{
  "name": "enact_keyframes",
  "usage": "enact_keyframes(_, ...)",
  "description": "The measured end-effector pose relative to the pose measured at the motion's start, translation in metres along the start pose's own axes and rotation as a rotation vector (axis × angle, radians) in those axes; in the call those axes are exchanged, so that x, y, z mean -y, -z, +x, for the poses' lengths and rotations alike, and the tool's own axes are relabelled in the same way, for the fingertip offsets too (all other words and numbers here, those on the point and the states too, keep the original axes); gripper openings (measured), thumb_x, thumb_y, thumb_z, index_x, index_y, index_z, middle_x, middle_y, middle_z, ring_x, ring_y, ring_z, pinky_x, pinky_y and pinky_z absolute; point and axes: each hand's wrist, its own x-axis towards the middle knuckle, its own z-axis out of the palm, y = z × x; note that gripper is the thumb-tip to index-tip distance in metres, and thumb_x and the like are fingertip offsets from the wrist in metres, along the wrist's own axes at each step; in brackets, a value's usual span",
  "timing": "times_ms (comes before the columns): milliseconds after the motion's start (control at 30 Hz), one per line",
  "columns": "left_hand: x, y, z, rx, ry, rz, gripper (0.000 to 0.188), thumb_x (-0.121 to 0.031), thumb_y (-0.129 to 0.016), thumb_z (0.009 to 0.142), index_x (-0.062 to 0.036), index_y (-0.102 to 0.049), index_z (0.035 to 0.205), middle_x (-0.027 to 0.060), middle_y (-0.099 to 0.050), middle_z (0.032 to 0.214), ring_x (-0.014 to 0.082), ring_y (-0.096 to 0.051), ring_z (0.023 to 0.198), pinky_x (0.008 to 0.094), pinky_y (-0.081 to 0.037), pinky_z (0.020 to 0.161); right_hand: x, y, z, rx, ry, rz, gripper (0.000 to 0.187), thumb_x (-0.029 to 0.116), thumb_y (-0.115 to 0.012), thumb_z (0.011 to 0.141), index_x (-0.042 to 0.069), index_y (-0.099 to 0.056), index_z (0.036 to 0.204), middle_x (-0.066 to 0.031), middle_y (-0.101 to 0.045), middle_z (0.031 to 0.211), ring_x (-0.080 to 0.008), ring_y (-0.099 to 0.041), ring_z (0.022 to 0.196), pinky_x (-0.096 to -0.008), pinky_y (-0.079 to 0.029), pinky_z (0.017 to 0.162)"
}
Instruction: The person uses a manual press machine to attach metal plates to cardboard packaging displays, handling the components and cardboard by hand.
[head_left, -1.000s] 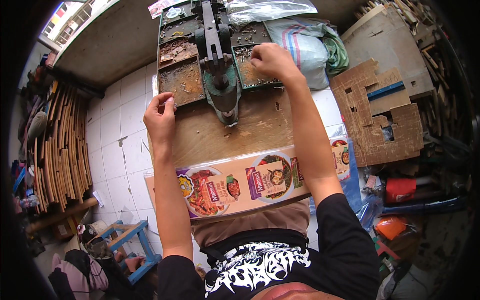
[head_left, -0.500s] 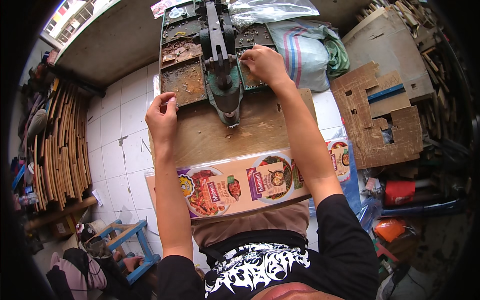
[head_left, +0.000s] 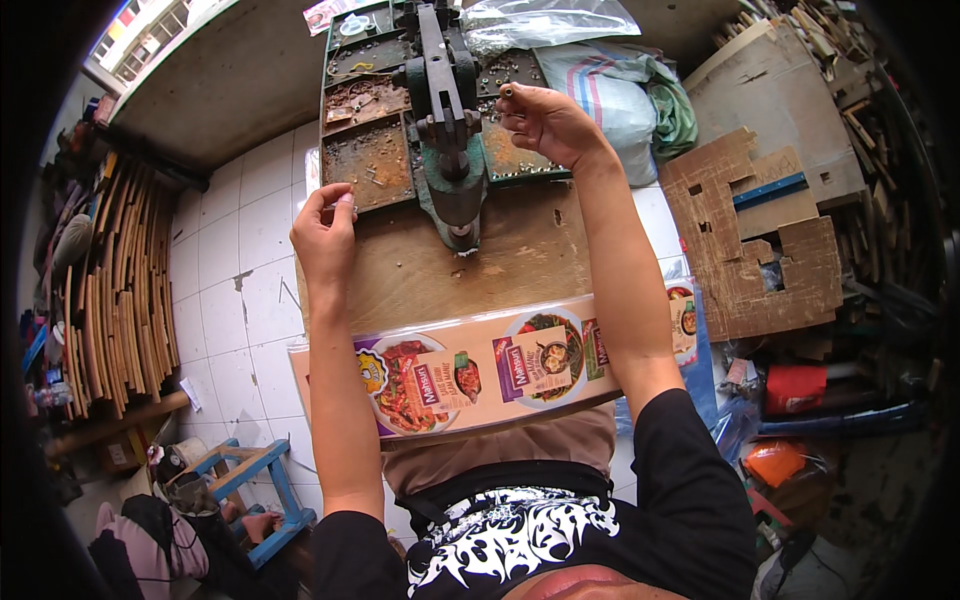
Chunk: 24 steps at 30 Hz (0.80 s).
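Cardboard, a long printed strip with food pictures [head_left: 480, 370], lies across the near edge of the worn brown wooden board [head_left: 510, 260], just above the person's lap. Both bare forearms reach over that strip onto the board.

Left hand [head_left: 325, 230] is raised at the board's left edge, fingers curled and thumb pressed to forefinger, pinching a small pale piece [head_left: 338, 206] too small to make out. It sits just below the rusty metal compartment tray [head_left: 365, 165] that stands at the board's far left.

Beyond the middle of the board stands the dark green cast-iron hand press [head_left: 450, 130], its base pointing toward the person. Right hand [head_left: 545, 125] hovers just right of the press, over the tray section there, with fingers gathered and pinching a small dark metal fitting [head_left: 506, 92] at the fingertips.

Farther than the board, a clear plastic bag [head_left: 540, 20] lies behind the press, and a striped woven sack [head_left: 620, 85] lies to the far right. Brown cut cardboard pieces [head_left: 760, 230] lie right of the board. Left of it, white floor tiles [head_left: 240, 250] show.
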Motion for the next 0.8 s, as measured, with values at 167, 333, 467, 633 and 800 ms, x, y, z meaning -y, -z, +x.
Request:
enact_keyframes(167,0.002,0.000,0.000,0.002,-0.003,0.003,0.016,-0.008,-0.063,0.091,-0.0001,-0.069,0.102,0.0031,-0.069,0.087,0.0077,-0.061,0.072,0.0223,-0.050,0.069,0.003,0.004,-0.003,0.065,-0.066,0.124,0.019,0.025,-0.054,0.100,0.008,-0.062,0.103,0.0000,-0.058,0.089,-0.0069,-0.044,0.066,-0.0204,-0.037,0.053)
enact_keyframes(333,0.000,0.000,0.000,0.004,-0.013,0.008,0.016,-0.008,-0.062,0.091,0.0004,-0.069,0.103,0.0031,-0.069,0.087,0.0078,-0.061,0.072,0.0222,-0.050,0.069,0.006,0.005,-0.004,0.131,-0.075,0.141,0.019,0.025,-0.053,0.100,0.008,-0.060,0.103,0.0000,-0.058,0.088,-0.0068,-0.043,0.065,-0.0195,-0.035,0.052)
enact_keyframes(467,0.000,0.001,-0.001,0.001,-0.005,0.013,0.016,-0.008,-0.062,0.091,0.0004,-0.069,0.103,0.0030,-0.069,0.087,0.0079,-0.061,0.072,0.0222,-0.050,0.069,0.005,0.005,-0.005,0.078,-0.019,0.070,0.018,0.024,-0.055,0.100,0.008,-0.060,0.103,-0.0006,-0.061,0.090,-0.0058,-0.046,0.066,-0.0193,-0.038,0.054)
enact_keyframes(633,-0.001,0.000,0.000,0.007,-0.002,-0.006,0.016,-0.008,-0.062,0.091,0.0002,-0.069,0.103,0.0026,-0.068,0.087,0.0080,-0.060,0.073,0.0222,-0.050,0.069,0.005,0.014,0.002,-0.214,0.236,-0.031,0.012,0.016,-0.067,0.093,0.005,-0.065,0.099,-0.0052,-0.069,0.090,-0.0080,-0.059,0.068,-0.0250,-0.054,0.064)
enact_keyframes(800,0.001,0.001,0.000,0.008,-0.008,0.003,0.016,-0.008,-0.062,0.091,0.0000,-0.070,0.102,0.0029,-0.069,0.087,0.0079,-0.061,0.073,0.0221,-0.050,0.069,0.003,0.021,0.003,-0.406,0.311,-0.082,0.017,0.015,-0.070,0.091,0.004,-0.066,0.103,-0.0048,-0.069,0.088,-0.0082,-0.060,0.067,-0.0257,-0.055,0.064)
